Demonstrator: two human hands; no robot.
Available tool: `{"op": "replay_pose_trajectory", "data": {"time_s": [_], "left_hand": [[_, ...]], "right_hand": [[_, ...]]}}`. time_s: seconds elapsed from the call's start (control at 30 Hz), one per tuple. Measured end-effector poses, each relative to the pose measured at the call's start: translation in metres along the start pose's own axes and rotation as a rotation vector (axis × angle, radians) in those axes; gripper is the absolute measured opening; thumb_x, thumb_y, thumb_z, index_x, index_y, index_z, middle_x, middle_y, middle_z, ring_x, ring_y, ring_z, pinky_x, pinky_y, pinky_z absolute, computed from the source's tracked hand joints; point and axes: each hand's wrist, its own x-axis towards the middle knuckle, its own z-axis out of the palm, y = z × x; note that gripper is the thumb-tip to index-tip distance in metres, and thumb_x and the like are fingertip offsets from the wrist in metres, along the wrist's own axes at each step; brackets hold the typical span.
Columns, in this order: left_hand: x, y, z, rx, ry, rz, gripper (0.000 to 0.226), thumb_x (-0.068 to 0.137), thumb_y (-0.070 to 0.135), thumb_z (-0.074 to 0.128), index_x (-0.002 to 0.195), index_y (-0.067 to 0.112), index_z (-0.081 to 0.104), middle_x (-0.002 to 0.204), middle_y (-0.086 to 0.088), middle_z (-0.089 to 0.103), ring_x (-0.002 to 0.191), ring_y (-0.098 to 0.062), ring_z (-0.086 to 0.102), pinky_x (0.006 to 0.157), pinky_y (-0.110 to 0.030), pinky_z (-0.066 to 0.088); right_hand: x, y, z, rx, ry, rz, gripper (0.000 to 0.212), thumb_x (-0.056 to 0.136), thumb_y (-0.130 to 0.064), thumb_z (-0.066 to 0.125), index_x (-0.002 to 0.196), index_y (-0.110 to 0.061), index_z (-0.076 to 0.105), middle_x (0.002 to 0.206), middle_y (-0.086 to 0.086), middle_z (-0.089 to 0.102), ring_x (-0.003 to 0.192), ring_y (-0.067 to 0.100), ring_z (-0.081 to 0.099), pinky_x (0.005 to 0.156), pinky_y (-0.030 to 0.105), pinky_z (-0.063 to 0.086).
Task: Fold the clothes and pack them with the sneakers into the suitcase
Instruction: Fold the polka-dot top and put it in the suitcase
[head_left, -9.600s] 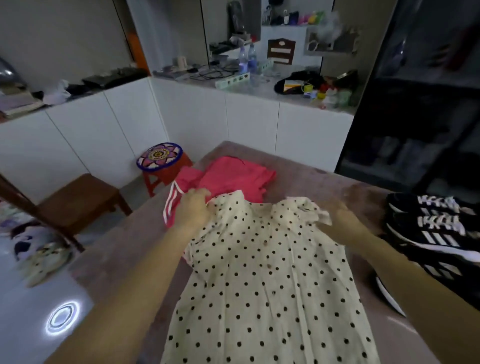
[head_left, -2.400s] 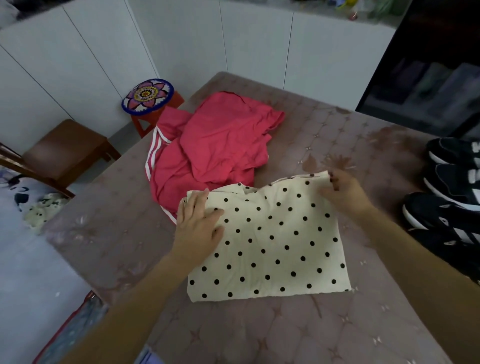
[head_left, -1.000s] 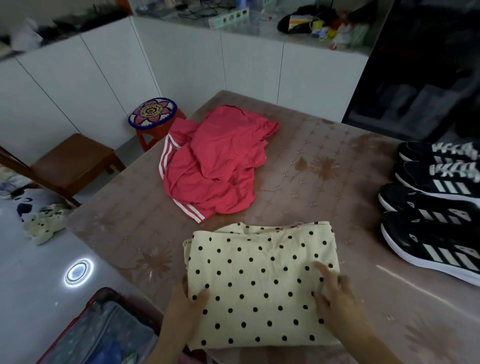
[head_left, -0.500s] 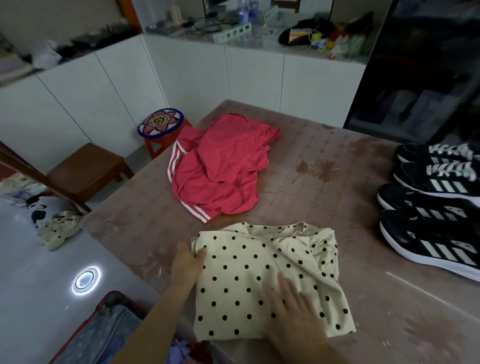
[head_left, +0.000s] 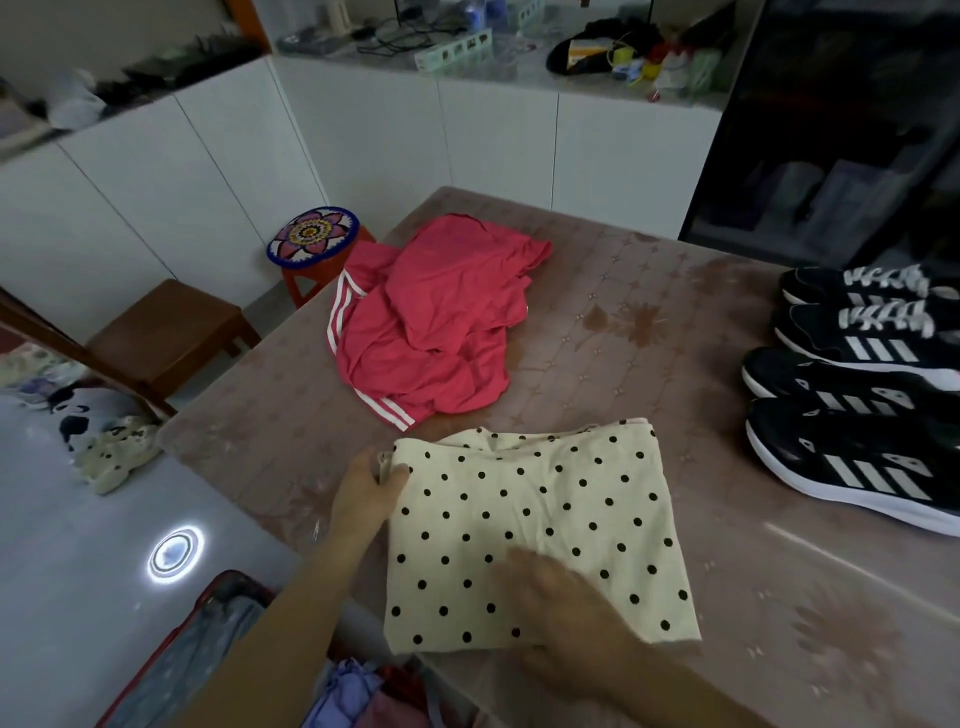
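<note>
Two hands are on a cream dotted garment (head_left: 535, 519) that lies folded into a rough square at the near edge of the table (head_left: 649, 332). The left hand (head_left: 366, 493) grasps the garment's far left corner, thumb on top of the cloth. The right hand (head_left: 566, 608), blurred, lies on the near part of the garment with fingers that look straight and spread, grasping nothing. Beyond the garment, near but apart from it, a heap of red clothes (head_left: 431, 332) with white stripes lies unfolded on the table. Four black sneakers (head_left: 831, 379) with white stripes stand side by side along the table's right edge, well apart from the garment. Below the table's near left corner an open suitcase (head_left: 176, 665) with a red rim lies on the floor. A stool (head_left: 313, 236) with a flower-pattern top and a brown chair (head_left: 166, 327) stand left of the table
</note>
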Motion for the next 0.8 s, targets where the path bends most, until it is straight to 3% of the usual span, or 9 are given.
{"op": "replay_pose_trajectory", "data": {"time_s": [0.13, 0.2, 0.27, 0.37, 0.43, 0.53, 0.63, 0.7, 0.8], "left_hand": [[-0.005, 0.019, -0.003, 0.029, 0.009, 0.003, 0.017, 0.084, 0.026, 0.066, 0.097, 0.019, 0.057, 0.089, 0.001, 0.062, 0.090, -0.020, 0.059, 0.078, -0.030, 0.044], [-0.004, 0.023, -0.002, 0.039, -0.002, -0.015, 0.044, 0.085, 0.024, 0.066, 0.122, 0.004, 0.055, 0.114, -0.011, 0.062, 0.107, -0.024, 0.057, 0.088, -0.031, 0.040], [-0.005, 0.024, -0.002, 0.035, -0.021, -0.040, 0.057, 0.079, 0.032, 0.067, 0.124, 0.000, 0.054, 0.116, -0.013, 0.062, 0.113, -0.027, 0.058, 0.091, -0.032, 0.042], [0.002, 0.017, -0.003, 0.076, -0.059, -0.046, 0.045, 0.073, 0.034, 0.067, 0.104, 0.001, 0.062, 0.093, -0.007, 0.066, 0.096, -0.026, 0.064, 0.081, -0.033, 0.048], [0.007, 0.015, -0.006, 0.095, -0.073, -0.017, 0.042, 0.071, 0.032, 0.067, 0.102, 0.004, 0.064, 0.092, -0.008, 0.068, 0.091, -0.027, 0.066, 0.081, -0.036, 0.052], [0.010, 0.024, -0.013, 0.141, -0.116, 0.040, 0.044, 0.059, 0.037, 0.058, 0.095, 0.014, 0.065, 0.087, -0.004, 0.070, 0.083, -0.022, 0.067, 0.079, -0.041, 0.055], [0.004, 0.055, -0.010, 0.221, -0.168, 0.104, 0.040, 0.062, 0.034, 0.062, 0.099, 0.020, 0.062, 0.089, 0.006, 0.065, 0.087, -0.016, 0.065, 0.077, -0.032, 0.052], [-0.002, 0.086, 0.002, 0.327, -0.183, 0.189, 0.038, 0.071, 0.030, 0.064, 0.108, 0.023, 0.058, 0.097, 0.007, 0.061, 0.092, -0.015, 0.060, 0.075, -0.028, 0.045], [-0.011, 0.135, 0.033, 0.425, -0.208, 0.333, 0.040, 0.075, 0.031, 0.064, 0.114, 0.023, 0.057, 0.105, 0.003, 0.062, 0.096, -0.020, 0.060, 0.078, -0.030, 0.047]], "right_hand": [[0.018, -0.051, 0.020, -0.040, -0.023, -0.263, 0.046, 0.073, -0.052, 0.050, 0.115, -0.033, 0.056, 0.115, -0.001, 0.061, 0.091, 0.013, 0.065, 0.072, 0.028, 0.054], [0.034, -0.073, 0.034, -0.149, -0.073, -0.357, 0.057, 0.070, -0.051, 0.053, 0.124, -0.034, 0.043, 0.117, 0.005, 0.056, 0.089, 0.020, 0.059, 0.072, 0.035, 0.053], [0.048, -0.086, 0.050, -0.251, -0.179, -0.400, 0.061, 0.067, -0.049, 0.064, 0.122, -0.034, 0.042, 0.113, 0.008, 0.054, 0.084, 0.024, 0.054, 0.067, 0.037, 0.051], [0.066, -0.092, 0.055, -0.186, -0.211, -0.273, 0.034, 0.056, -0.046, 0.080, 0.083, -0.031, 0.066, 0.098, 0.002, 0.056, 0.068, 0.017, 0.052, 0.048, 0.026, 0.044], [0.070, -0.085, 0.047, -0.055, -0.150, -0.183, 0.029, 0.048, -0.048, 0.082, 0.062, -0.029, 0.066, 0.080, -0.006, 0.056, 0.055, 0.008, 0.052, 0.039, 0.017, 0.036], [0.059, -0.076, 0.019, 0.230, 0.024, -0.047, 0.021, 0.056, -0.039, 0.075, 0.064, -0.029, 0.059, 0.063, -0.013, 0.051, 0.045, 0.002, 0.049, 0.039, 0.012, 0.024], [0.033, -0.063, 0.001, 0.515, 0.080, 0.103, 0.015, 0.073, -0.038, 0.051, 0.073, -0.024, 0.053, 0.071, -0.007, 0.055, 0.054, 0.012, 0.056, 0.048, 0.021, 0.039], [0.014, -0.047, -0.005, 0.608, 0.143, 0.188, 0.012, 0.071, -0.036, 0.051, 0.075, -0.025, 0.047, 0.072, -0.007, 0.055, 0.058, 0.011, 0.055, 0.051, 0.027, 0.045], [-0.011, -0.018, -0.021, 0.710, 0.282, 0.401, 0.015, 0.064, -0.031, 0.055, 0.063, -0.028, 0.041, 0.060, -0.009, 0.052, 0.055, 0.008, 0.051, 0.052, 0.017, 0.041]]}}
